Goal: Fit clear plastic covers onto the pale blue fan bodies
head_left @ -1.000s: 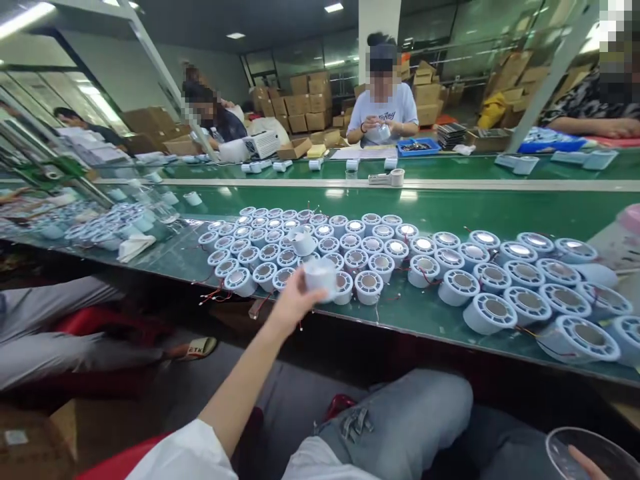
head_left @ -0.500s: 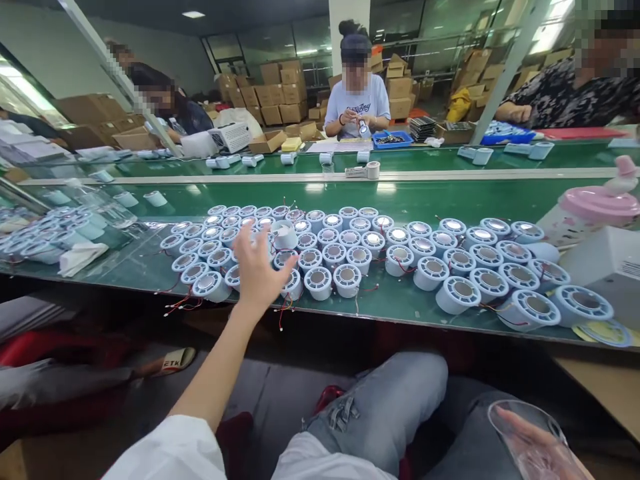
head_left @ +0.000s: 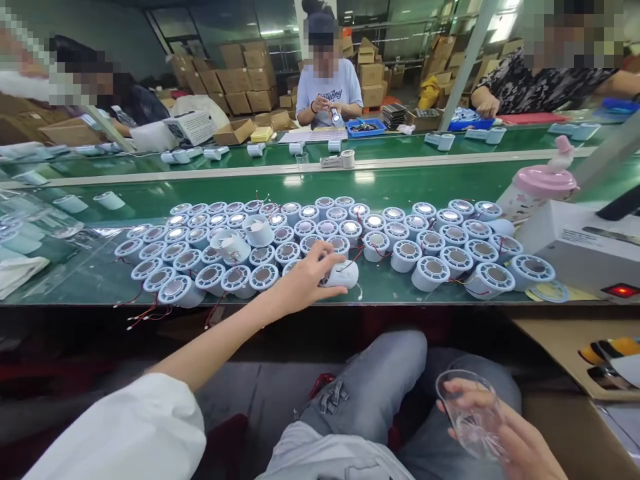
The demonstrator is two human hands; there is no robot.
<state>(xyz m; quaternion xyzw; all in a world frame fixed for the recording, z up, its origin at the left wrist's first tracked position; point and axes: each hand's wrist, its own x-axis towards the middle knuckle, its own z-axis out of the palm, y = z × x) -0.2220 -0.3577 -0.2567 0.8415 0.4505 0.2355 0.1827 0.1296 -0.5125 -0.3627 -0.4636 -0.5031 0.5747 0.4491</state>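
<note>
My left hand (head_left: 313, 273) reaches over the front of the bench, thumb and fingers closed round a light-blue round housing (head_left: 346, 273) that lies tipped on its side. A wire hangs from this housing. Around it stand rows of similar light-blue housings (head_left: 433, 269), most showing a silver disc within a slotted ring, with thin red and dark wires. Left of the hand, two housings, one of them a white-topped housing (head_left: 259, 230), lie on top of the others. Low at the right, my right hand (head_left: 523, 433) holds a clear plastic cup (head_left: 473, 423) above my lap.
A pink-lidded cup (head_left: 543, 187) and a white box-shaped device (head_left: 575, 250) with a red light stand at the bench's right. An open cardboard box (head_left: 555, 347) is below. Co-workers sit across the green belt (head_left: 225, 180), one person (head_left: 327, 90) handling a small part.
My left hand has moved right and down from above the housings and now grips one, tipped over. Extra housings at left now show on top. My right hand with the cup is further into view.
</note>
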